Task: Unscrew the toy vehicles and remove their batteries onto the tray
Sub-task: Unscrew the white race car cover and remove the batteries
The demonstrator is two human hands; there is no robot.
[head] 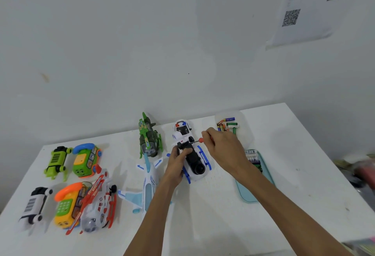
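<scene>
A white and blue toy helicopter [197,166] lies belly-up on the white table, its black underside showing. My left hand [177,163] grips its left side near the tail end. My right hand [222,146] holds a red-handled screwdriver [199,140], whose tip points left into the black underside by the small wheels. A teal tray [267,178] lies to the right, partly under my right forearm, with several batteries [253,159] at its far end. More loose batteries [227,125] sit in a clear tray behind my right hand.
A white police car [182,129] and a green helicopter [149,138] stand at the back. A white and blue plane [147,184] lies left of my arm. At the left are a red and white helicopter [99,205], two toy phones [86,160] and two trucks [56,161].
</scene>
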